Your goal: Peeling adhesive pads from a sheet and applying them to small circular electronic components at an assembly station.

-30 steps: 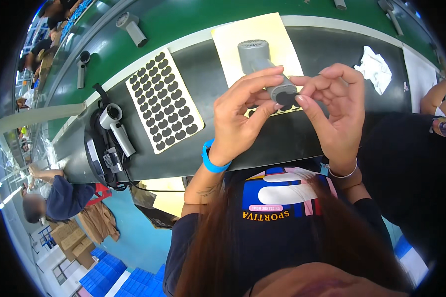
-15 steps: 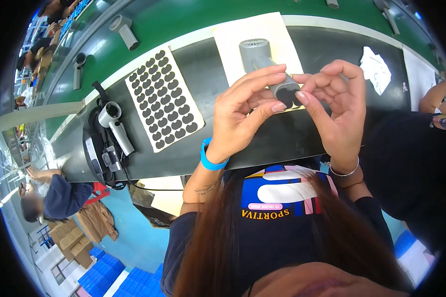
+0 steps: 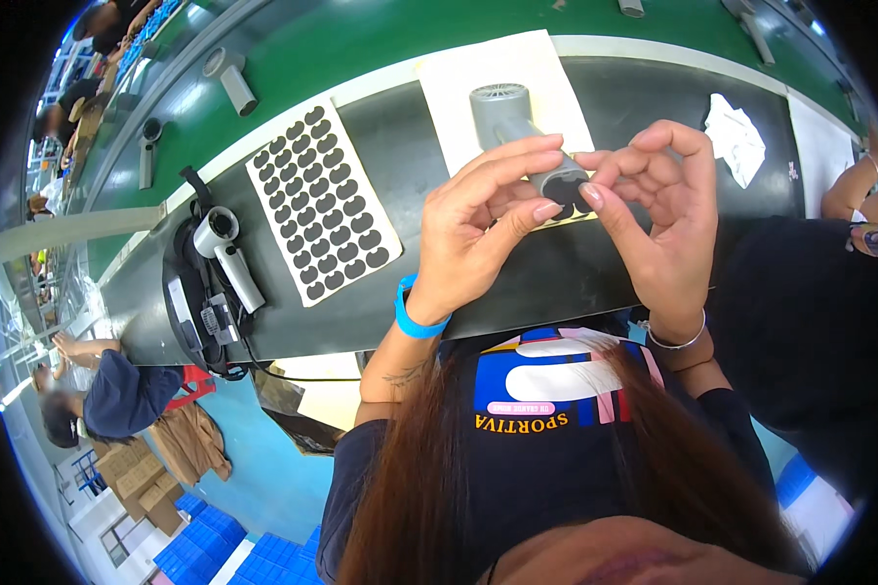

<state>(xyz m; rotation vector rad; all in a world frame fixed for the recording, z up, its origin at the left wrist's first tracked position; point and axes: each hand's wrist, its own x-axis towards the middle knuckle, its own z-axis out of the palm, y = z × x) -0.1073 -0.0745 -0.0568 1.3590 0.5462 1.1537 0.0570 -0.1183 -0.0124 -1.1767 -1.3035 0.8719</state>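
Your left hand (image 3: 483, 234) clamps the grey dryer (image 3: 500, 109) right of the sticker sheet (image 3: 389, 242); your right hand (image 3: 661, 214) touches its dark end disc (image 3: 562, 189), grip unclear. Yellow lettering (image 3: 522, 423) crosses your shirt (image 3: 522, 473).

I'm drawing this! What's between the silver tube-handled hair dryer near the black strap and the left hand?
The head view shows a cream rectangular sheet with rows of dark rounded pieces, then bare black tabletop before the left hand.
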